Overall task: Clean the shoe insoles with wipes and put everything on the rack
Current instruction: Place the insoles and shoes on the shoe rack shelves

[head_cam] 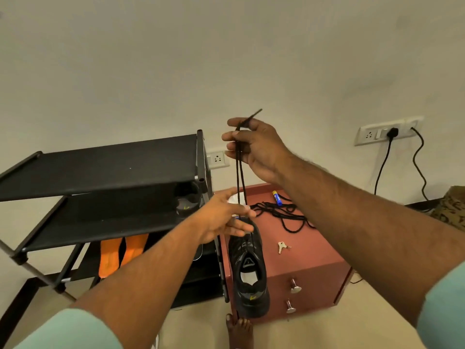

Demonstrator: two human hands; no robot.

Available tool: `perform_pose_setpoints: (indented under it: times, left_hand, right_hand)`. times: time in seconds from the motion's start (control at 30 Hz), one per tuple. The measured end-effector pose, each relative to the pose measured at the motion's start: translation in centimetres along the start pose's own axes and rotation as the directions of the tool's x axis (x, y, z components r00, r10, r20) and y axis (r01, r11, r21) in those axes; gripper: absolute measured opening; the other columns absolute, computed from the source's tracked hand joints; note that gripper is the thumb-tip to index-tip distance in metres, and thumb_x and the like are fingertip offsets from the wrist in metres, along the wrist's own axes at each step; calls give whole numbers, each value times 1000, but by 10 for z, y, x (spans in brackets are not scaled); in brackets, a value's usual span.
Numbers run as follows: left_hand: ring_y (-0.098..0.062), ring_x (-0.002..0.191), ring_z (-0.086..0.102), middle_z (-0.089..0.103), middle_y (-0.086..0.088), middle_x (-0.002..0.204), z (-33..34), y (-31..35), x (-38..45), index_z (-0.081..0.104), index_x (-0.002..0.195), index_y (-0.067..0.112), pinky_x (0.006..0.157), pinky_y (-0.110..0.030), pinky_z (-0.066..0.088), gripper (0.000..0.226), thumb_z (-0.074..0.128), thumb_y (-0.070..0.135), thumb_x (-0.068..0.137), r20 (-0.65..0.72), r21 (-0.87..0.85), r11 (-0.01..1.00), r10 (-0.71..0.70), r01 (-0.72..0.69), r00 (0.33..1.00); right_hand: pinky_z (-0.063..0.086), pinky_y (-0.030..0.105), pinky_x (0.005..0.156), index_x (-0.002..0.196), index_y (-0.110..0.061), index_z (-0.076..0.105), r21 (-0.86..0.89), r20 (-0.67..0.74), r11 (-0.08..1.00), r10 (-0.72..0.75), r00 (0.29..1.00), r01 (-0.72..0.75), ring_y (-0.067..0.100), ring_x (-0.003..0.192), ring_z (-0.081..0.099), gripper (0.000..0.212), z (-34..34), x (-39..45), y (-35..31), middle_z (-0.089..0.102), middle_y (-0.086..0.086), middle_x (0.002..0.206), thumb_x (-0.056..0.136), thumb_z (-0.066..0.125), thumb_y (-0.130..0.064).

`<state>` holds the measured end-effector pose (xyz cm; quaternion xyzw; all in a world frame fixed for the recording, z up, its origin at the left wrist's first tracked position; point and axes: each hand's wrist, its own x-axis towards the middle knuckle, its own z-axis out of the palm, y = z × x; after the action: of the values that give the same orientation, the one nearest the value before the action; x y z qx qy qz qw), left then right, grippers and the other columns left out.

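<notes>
We take the step in hand to be lacing the black shoe, which lies on the red bench at its edge nearest the rack, toe toward the wall. The right hand is raised above the shoe, its grip clenched on both strands of the black lace, whose tip pokes out above the fingers. The left hand sits just over the shoe's toe, fingers mostly straight, touching the lace where it meets the eyelets; whether it actually pinches the lace we cannot quite tell from this angle. To do this well, we would keep the two strands even and taut with the raised hand while the lower one steadies the shoe, so it does not slide off the bench edge. The shoe looks dark and matte, its opening showing a pale lining with no insole visible. Beyond the shoe, toward the wall, a second lace lies loose on the bench. Left of the shoe, the orange insoles already rest on the rack's lower shelf, and another shoe sits on a higher one
</notes>
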<state>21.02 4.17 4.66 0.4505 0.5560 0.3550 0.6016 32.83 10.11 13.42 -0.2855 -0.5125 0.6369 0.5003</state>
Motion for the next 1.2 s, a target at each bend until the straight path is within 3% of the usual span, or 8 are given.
perform_pose_setpoints:
  times: [0.23, 0.37, 0.53, 0.67, 0.83, 0.93, 1.03, 1.2]
  left_hand:
    - [-39, 117, 62, 61, -29, 128, -11, 6, 49, 42, 145, 4, 91, -46, 53, 49, 32, 15, 98, -79, -512, 859, -28, -16, 996]
    - [-30, 81, 73, 73, -20, 88, -16, 10, 56, 52, 127, 6, 77, -43, 57, 30, 46, 25, 104, -200, -455, 891, -83, -18, 976]
    - [-22, 75, 69, 72, -17, 98, -13, -9, 60, 48, 135, 14, 62, -35, 55, 52, 61, -8, 90, -326, -222, 974, -126, 54, 937]
    - [-17, 74, 62, 68, -13, 113, -14, -26, 61, 63, 128, 12, 52, -20, 49, 52, 75, -5, 80, -313, 290, 957, 65, 30, 948]
    - [-17, 91, 68, 73, -3, 93, -23, -40, 59, 77, 101, 14, 94, -33, 54, 22, 79, 7, 80, -69, 826, 560, 218, -67, 973]
    - [-12, 96, 67, 74, 0, 103, -17, -54, 52, 75, 106, 17, 96, -34, 52, 21, 75, 13, 85, -33, 869, 487, 229, -85, 973]
    - [-10, 99, 66, 74, 3, 106, -16, -74, 44, 75, 108, 20, 98, -36, 51, 20, 72, 16, 88, -41, 855, 508, 260, -101, 965]
    - [-9, 102, 67, 74, 1, 109, -7, -118, 24, 75, 111, 16, 100, -30, 51, 24, 71, 10, 89, -90, 707, 683, 343, -183, 935]
  right_hand:
    - [31, 29, 49, 123, -12, 55, 97, 211, 987, 105, 972, -127, 13, 49, 35, 33, -19, -39, 12, 49, 5, 59, 94, 40, -4]
    - [32, 26, 50, 104, -2, 62, 239, 137, 936, 231, 963, -258, 11, 47, 35, 25, -50, -77, 75, 44, 3, 55, 93, 39, -4]
    - [34, 21, 45, 101, -1, 58, 435, -142, 839, 423, 895, -327, 8, 43, 39, 24, -73, -96, 167, 49, 1, 54, 95, 35, -3]
    - [42, 19, 51, 97, 0, 62, 135, -279, 886, 464, 841, -444, 11, 56, 48, 24, -78, -98, 210, 57, 8, 68, 97, 39, 1]
    - [48, 16, 61, 82, -11, 67, -300, -302, 840, 366, 880, -453, 15, 68, 56, 30, -85, -89, 248, 62, 4, 70, 93, 45, 7]
    - [50, 34, 92, 87, -34, 74, -719, -231, 574, 332, 914, -391, 15, 97, 63, 26, -96, -82, 270, 72, -9, 97, 89, 60, -12]
    - [43, 38, 101, 104, -29, 72, -917, -104, 330, 341, 934, -223, 18, 113, 55, 22, -100, -87, 277, 66, -10, 118, 87, 62, -19]
    - [49, 14, 69, 86, -14, 74, -545, -279, 756, 245, 929, -363, 13, 82, 63, 16, -109, -96, 255, 69, -4, 86, 85, 62, -3]
